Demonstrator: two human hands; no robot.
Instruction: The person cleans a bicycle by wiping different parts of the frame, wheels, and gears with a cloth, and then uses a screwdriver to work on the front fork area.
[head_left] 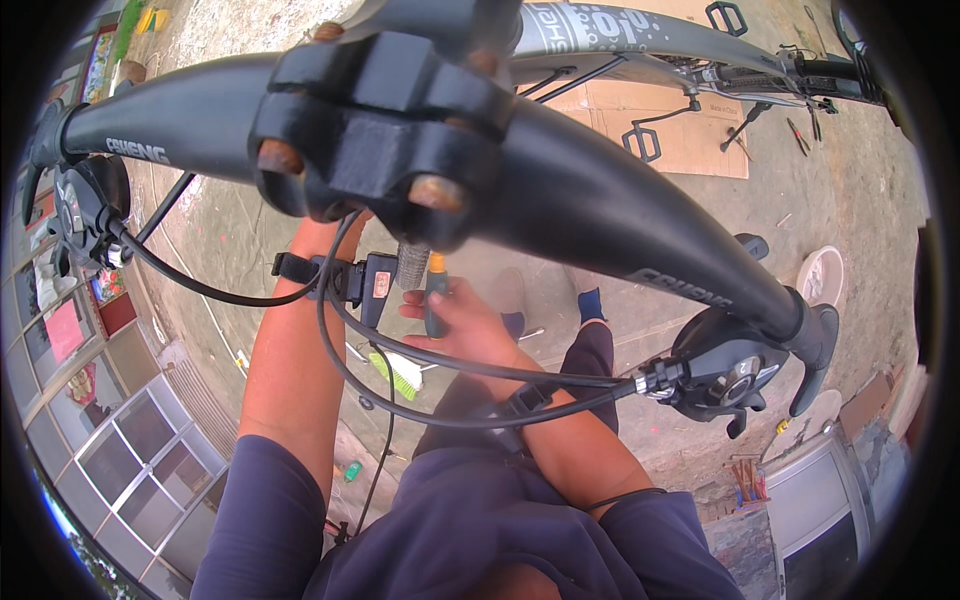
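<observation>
A black bicycle handlebar [610, 190] crosses the view close up, with its bolted stem clamp [370, 130] in the middle. Below the clamp, my right hand [465, 325] is closed around the dark handle of a screwdriver [436, 305], which has an orange end; its shaft does not show. A grey, rough-textured cylinder [413, 266] sticks out under the clamp beside it. My left hand [335, 232] reaches up behind the clamp, so its fingers are hidden. Black cables [480, 372] loop across both forearms from the brake and shifter units [735, 368].
The grey bicycle frame [620, 30] extends to the far right over flattened cardboard [700, 130]. Pliers [797, 137] lie on the concrete near it. A white bucket [822, 275] stands at right, and a green-bristled brush [400, 375] lies below my hands. Windows line the left side.
</observation>
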